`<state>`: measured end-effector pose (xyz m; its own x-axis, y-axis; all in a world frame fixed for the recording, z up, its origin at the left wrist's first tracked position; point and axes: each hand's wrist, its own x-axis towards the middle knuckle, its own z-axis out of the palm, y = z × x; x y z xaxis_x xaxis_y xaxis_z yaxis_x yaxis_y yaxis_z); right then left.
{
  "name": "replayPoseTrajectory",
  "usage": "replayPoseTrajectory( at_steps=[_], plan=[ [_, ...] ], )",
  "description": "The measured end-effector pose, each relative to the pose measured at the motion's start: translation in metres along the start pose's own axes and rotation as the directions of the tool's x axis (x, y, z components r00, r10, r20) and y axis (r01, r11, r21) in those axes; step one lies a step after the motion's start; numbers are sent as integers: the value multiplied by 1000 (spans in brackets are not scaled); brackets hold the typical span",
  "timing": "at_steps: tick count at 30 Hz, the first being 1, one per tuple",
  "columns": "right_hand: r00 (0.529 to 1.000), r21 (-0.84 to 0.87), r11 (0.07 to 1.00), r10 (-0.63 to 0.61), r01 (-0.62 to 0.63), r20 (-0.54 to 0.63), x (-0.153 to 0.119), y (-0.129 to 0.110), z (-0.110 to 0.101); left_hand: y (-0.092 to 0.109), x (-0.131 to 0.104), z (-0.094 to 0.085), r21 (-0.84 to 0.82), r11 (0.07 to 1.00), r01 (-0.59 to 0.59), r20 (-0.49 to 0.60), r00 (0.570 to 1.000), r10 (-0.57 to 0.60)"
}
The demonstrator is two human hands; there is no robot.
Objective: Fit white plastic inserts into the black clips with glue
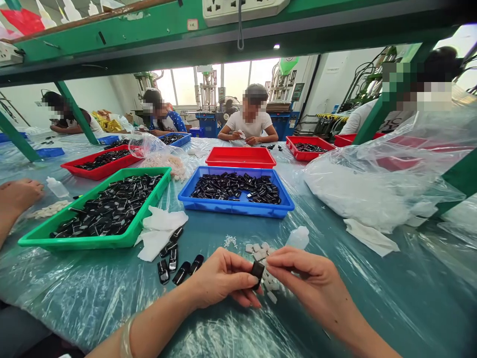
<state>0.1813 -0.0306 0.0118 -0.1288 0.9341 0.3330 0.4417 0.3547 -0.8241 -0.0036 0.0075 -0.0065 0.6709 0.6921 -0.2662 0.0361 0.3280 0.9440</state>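
Observation:
A small glossy black plastic part (257, 274) is held upright between the thumb and fingers of my left hand (225, 278). Close to its right edge, the thumb and forefinger of my right hand (307, 273) are pinched together; whatever they hold, if anything, is too small or hidden to name. Several white flat pieces (260, 249) lie on the table behind and beneath my fingers. Behind them is a little heap of tiny white bits (230, 242). A translucent white bottle (298, 237) lies beyond my right hand. Loose black parts (181, 272) rest left of my left hand.
A blue tray (234, 207) and a green tray (97, 242) hold many black parts. White tissue (162, 226) lies between them. A red tray (240, 163) stands behind. Clear plastic bags (365, 184) bulge at right. A green shelf beam (156, 37) crosses overhead. Co-workers sit around the table.

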Motion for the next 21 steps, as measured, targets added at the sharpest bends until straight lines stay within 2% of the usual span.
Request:
replayPoseTrajectory(
  at_steps=[3,9,12,17,21],
  plan=[
    [999,71,997,-37,37,5,-1,-2,4,-1,-1,1,16,1000,8,33,999,-9],
    [998,67,996,-56,53,43,-2,-1,7,3,-3,3,60,998,-4,27,1000,2],
    [1000,101,995,-6,4,18,-4,3,11,4,-3,4,66,997,-27,-3,1000,27],
    [989,257,959,138,-121,-47,-6,9,19,1,-1,6,102,992,-77,-46,996,82],
    [981,329,929,191,-170,-30,-6,10,22,-1,0,6,140,984,-109,-56,991,118]
  ],
)
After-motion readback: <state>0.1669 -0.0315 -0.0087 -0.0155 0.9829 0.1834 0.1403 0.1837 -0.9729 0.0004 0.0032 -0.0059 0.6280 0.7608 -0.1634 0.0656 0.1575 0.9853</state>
